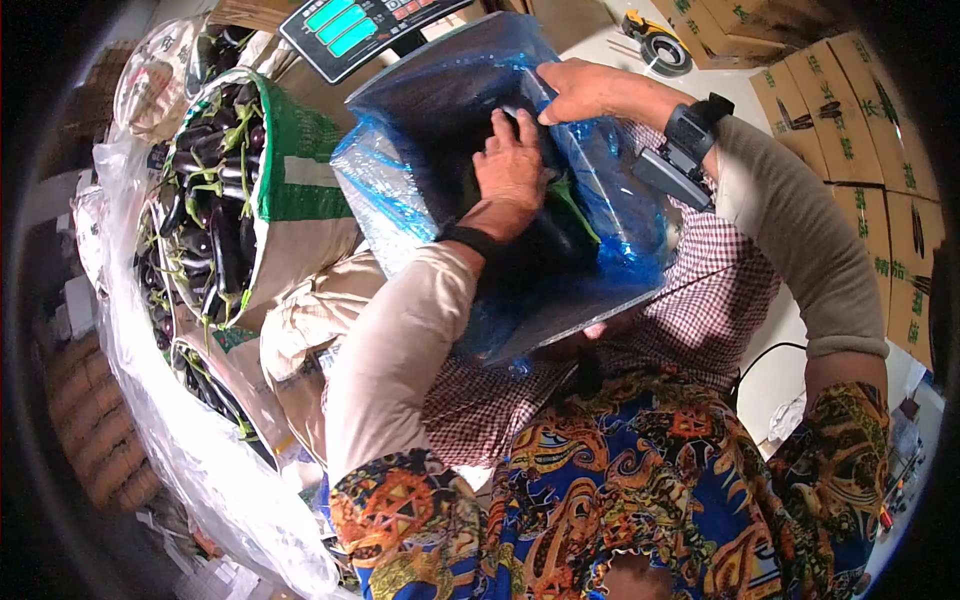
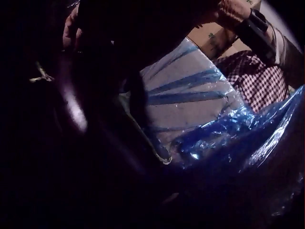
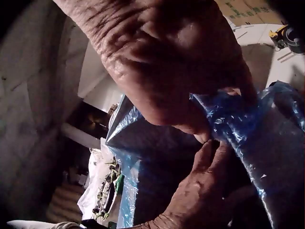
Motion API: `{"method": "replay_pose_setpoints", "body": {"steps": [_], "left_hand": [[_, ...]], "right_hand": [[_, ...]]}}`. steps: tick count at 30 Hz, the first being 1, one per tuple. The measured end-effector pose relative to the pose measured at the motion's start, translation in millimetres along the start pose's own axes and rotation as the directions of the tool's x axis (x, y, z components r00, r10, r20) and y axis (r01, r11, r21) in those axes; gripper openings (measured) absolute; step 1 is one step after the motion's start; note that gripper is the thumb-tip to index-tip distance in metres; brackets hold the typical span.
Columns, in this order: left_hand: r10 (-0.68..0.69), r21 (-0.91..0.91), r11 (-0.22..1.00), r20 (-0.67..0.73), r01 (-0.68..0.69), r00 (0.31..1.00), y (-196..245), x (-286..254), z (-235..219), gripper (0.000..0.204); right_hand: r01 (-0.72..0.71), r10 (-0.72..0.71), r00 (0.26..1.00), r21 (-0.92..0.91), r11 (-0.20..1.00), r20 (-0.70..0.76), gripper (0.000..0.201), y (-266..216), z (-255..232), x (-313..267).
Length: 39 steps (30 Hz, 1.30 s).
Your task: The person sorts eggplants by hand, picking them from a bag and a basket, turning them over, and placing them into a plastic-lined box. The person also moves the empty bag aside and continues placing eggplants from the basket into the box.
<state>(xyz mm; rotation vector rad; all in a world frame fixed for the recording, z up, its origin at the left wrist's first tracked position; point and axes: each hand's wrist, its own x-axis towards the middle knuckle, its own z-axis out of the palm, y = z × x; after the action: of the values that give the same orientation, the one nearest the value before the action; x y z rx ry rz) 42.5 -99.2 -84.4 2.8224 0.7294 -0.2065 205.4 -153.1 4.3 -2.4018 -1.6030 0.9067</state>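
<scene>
The lined box (image 1: 640, 288) is the landmark here. Over its right-hand rim the right hand (image 1: 585, 92) pinches the blue liner (image 1: 610, 190) between thumb and fingers. The left hand (image 1: 511, 178) reaches down inside the box, its fingers close to the right thumb; whether they grip something or merely rest on the dark contents, I cannot tell.

An eggplant (image 2: 72, 107) lies inside the box, near the left fingers, and a green stem (image 1: 573, 205) shows against the box's right inner wall. Left of the box, a green-and-white sack (image 1: 305, 150) holds more eggplants; beyond the box sits a scale (image 1: 345, 35) with lit displays.

The likeliest trouble is the thin liner: pulled too hard where it is pinched, it could tear or ride up out of the box. If the right hand lets go, loose film might fold inward over the eggplants. That stem also looks stiff enough to snag or pierce the plastic — pressing down from above would push it harder into the wall — and squeezed skins could bruise.
</scene>
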Motion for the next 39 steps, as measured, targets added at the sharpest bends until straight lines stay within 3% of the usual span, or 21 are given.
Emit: {"method": "replay_pose_setpoints", "body": {"steps": [6,9,10,13,14,15,16,18,19,21,23,25,27,28,29,30,32,33,35,37,39], "left_hand": [[-0.001,0.099,0.995,-0.046,0.005,0.999,8,11,4,0.082],[0.506,-0.361,0.83,0.168,-0.425,0.846,-44,47,-32,0.066],[0.3,-0.333,0.924,0.324,-0.189,0.897,-38,35,-84,0.058],[0.33,-0.642,0.707,-0.072,-0.297,0.941,-115,12,-121,0.065],[0.292,-0.811,0.552,-0.03,-0.194,0.956,-130,-14,-146,0.061],[0.198,-0.807,0.581,0.011,-0.108,0.98,-140,-46,-177,0.056],[0.097,-0.815,0.577,-0.002,-0.058,0.995,-162,-71,-186,0.054],[-0.107,-0.865,0.494,0.044,0.091,0.993,-207,-124,-189,0.051],[-0.252,-0.875,0.455,0.051,0.165,0.966,-228,-157,-180,0.049],[-0.475,-0.961,0.151,0.135,0.231,0.87,-278,-216,-133,0.042],[-0.657,-0.989,-0.11,0.148,0.101,0.739,-323,-284,-65,0.035],[-0.763,-0.989,-0.106,0.149,0.106,0.629,-338,-356,-1,0.021],[-0.804,-0.969,-0.205,0.248,0.139,0.541,-344,-423,77,0.01],[-0.891,-0.956,-0.243,0.287,0.164,0.352,-317,-439,101,0.006],[-0.845,-0.917,-0.324,0.391,0.232,0.365,-305,-461,125,0.007],[-0.805,-0.886,-0.453,0.453,0.097,0.383,-290,-475,153,0.008],[-0.828,-0.841,-0.518,0.539,0.156,0.155,-249,-472,180,0.03],[-0.823,-0.827,-0.473,0.538,0.305,0.182,-243,-478,197,0.04],[-0.919,-0.751,-0.147,0.344,0.644,0.191,-256,-491,271,0.046],[-0.958,-0.558,0.076,0.188,0.826,0.215,-245,-465,228,0.046],[-0.934,-0.41,0.348,-0.077,0.843,0.348,-243,-449,195,0.052]], "right_hand": [[0.036,-0.037,0.999,-0.069,0.997,-0.002,0.056,-3,-4,-4],[0.083,-0.101,0.992,-0.226,0.971,-0.07,0.054,3,2,-2],[0.007,-0.011,1.0,-0.263,0.965,-0.013,0.049,-13,-12,-11],[0.148,-0.241,0.955,-0.426,0.892,-0.173,0.046,9,-12,-5],[0.057,-0.147,0.972,-0.423,0.904,-0.183,0.044,-4,-23,-11],[-0.032,-0.053,0.981,-0.42,0.907,-0.188,0.041,-16,-34,-16],[0.111,-0.328,0.856,-0.477,0.872,-0.4,0.041,3,-30,-19],[0.175,-0.185,0.884,-0.062,0.983,-0.43,0.04,14,-55,-16],[0.06,-0.013,0.909,0.101,0.993,-0.417,0.042,-2,-69,-29],[0.136,0.007,0.872,0.256,0.957,-0.489,0.042,0,-76,-37],[0.137,0.007,0.891,0.284,0.949,-0.455,0.043,3,-76,-36],[0.098,-0.006,0.943,0.262,0.96,-0.334,0.045,-15,-70,-36],[0.075,-0.03,0.979,0.227,0.971,-0.199,0.049,-33,-65,-37],[0.079,-0.049,0.989,0.22,0.972,-0.139,0.051,-42,-61,-39],[0.079,-0.064,0.995,0.212,0.974,-0.077,0.052,-53,-56,-41],[0.076,-0.074,0.997,0.201,0.977,-0.016,0.054,-62,-51,-40],[0.079,-0.11,0.985,0.215,0.973,0.135,0.058,-69,-45,-34],[0.088,-0.127,0.976,0.217,0.972,0.174,0.059,-77,-40,-34],[0.097,-0.133,0.96,0.152,0.984,0.245,0.057,-84,-35,-30],[0.126,-0.153,0.962,0.129,0.984,0.228,0.056,-76,-25,-24],[0.113,-0.128,0.961,0.073,0.991,0.245,0.054,-79,-19,-24]]}}
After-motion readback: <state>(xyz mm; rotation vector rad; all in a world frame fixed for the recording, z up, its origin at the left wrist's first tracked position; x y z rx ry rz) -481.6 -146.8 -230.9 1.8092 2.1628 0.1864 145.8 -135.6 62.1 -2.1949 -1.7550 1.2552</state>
